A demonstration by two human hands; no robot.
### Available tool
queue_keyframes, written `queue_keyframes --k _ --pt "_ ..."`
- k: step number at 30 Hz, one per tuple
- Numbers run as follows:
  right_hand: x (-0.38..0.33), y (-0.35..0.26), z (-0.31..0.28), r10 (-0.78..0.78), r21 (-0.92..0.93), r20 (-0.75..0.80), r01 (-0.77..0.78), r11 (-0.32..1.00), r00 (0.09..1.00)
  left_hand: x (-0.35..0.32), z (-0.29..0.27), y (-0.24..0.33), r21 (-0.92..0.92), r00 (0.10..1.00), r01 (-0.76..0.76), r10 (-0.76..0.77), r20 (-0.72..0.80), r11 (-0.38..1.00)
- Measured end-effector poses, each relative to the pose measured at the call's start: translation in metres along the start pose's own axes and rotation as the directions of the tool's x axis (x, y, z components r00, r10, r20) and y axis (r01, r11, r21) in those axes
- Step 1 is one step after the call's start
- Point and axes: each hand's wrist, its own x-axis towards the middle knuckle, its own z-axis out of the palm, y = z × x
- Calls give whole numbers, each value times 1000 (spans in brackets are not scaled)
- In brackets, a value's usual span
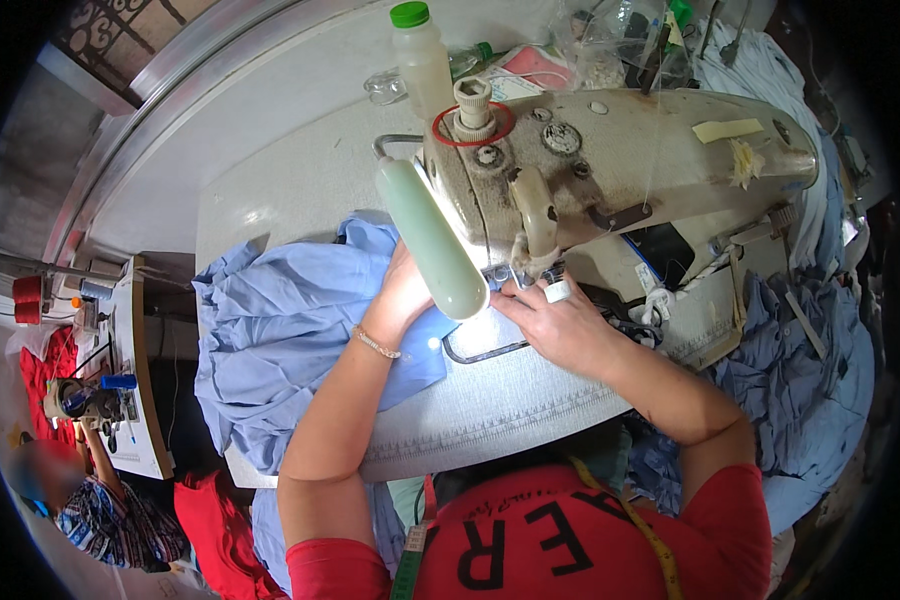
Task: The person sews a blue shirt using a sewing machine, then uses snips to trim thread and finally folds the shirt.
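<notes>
A cream sewing machine (620, 140) stands across the table, a pale green oblong lamp (425, 230) hanging in front of its needle end. Light blue cloth (290, 320) lies bunched to the left of the needle. My left hand (402, 290) rests on this cloth, its fingers hidden behind the lamp. My right hand (565, 325) is just right of the presser foot (525, 270), fingers stretched toward it and thumb pointing left. Beside those fingers is a small white piece (557, 291); whether it is worn on a finger cannot be made out.
A bottle with a green lid (420, 60) stands behind the machine. A dark phone (660, 252) lies under its arm. Blue garments (790, 350) pile up at the right. Another person (110, 510) sits at a second machine (70, 398), far left, near red cloth (220, 530).
</notes>
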Motion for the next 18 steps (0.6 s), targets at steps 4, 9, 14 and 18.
queue_keyframes --k 4,9,14,18 --pt "1 -2 2 -3 -30 -28 2 1000 1000 -2 0 -9 5 985 103 -103 138 995" --pt "0 -5 3 29 -79 -4 -29 996 1000 -5 11 -19 -60 930 263 -236 280 963" --pt "1 -4 4 37 -77 -19 -38 996 999 -13 34 -41 -149 969 201 -174 172 968" --pt "1 -4 5 46 -53 -33 -48 997 998 -16 35 -43 -234 940 320 -277 199 918"
